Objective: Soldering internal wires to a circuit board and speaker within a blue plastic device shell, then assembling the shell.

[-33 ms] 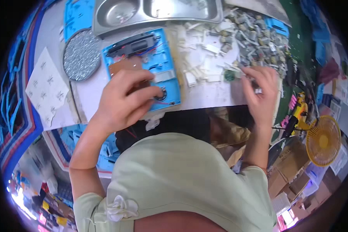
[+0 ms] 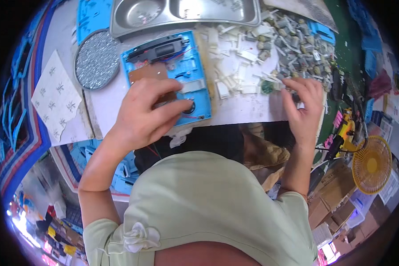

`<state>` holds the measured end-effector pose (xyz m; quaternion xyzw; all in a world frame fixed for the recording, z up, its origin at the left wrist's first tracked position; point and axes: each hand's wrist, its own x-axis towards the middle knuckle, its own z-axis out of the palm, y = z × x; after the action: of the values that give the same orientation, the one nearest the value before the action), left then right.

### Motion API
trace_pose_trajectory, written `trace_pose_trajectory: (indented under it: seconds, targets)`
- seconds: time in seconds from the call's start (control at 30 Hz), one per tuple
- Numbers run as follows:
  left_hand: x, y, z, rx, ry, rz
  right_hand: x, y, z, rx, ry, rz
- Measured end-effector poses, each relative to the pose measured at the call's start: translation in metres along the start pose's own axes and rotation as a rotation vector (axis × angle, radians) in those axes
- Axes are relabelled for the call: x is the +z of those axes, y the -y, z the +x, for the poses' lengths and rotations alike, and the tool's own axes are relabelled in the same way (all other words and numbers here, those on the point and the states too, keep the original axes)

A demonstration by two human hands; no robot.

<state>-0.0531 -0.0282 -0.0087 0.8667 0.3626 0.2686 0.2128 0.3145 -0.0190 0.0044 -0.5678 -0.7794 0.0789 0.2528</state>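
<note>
A light-blue plastic casing lies on the table, its inside facing up. It holds a long black module with a cylinder, a brown board, thin wires and a pale strip. My left hand is over its lower left part, fingers bent and apart; one fingertip is at a round black part. To the right, my right hand is at the near edge of a heap of small parts, thumb and forefinger drawn together. Anything between them is too small to make out. A green coil-like bundle lies beside these fingertips.
Grey cylindrical motors and white plastic pieces are heaped at the right. A metal tray stands at the back. A round dish of screws and a patterned paper lie left. A yellow fan stands low right.
The whole view has shifted slightly, so the table things appear a little farther right. Both hands keep nearly the same places and poses.
</note>
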Motion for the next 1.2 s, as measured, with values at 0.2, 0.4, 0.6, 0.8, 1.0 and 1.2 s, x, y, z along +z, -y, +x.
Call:
trace_pose_trajectory:
  seconds: [0.2, 0.4, 0.6, 0.8, 1.0, 1.2]
  targets:
    - [0.006, -0.007, 0.014, 0.006, 0.043, 0.109, -0.002, -0.013, 0.005, 0.033, 0.015, 0.001]
    - [0.018, -0.023, 0.007, -0.111, 0.021, 0.198, -0.001, -0.012, 0.011, -0.052, 0.112, 0.018]
    - [0.026, -0.036, 0.009, -0.213, -0.021, 0.278, 0.001, -0.018, 0.018, -0.061, 0.113, -0.023]
    - [0.001, -0.042, -0.010, -0.327, -0.277, 0.107, 0.004, -0.017, 0.039, -0.068, 0.155, -0.078]
    - [-0.011, -0.040, -0.021, -0.360, -0.484, 0.075, 0.020, -0.019, 0.059, -0.112, 0.146, -0.238]
    - [-0.022, -0.033, 0.003, -0.245, -0.366, 0.077, 0.036, -0.021, 0.072, -0.288, 0.207, -0.292]
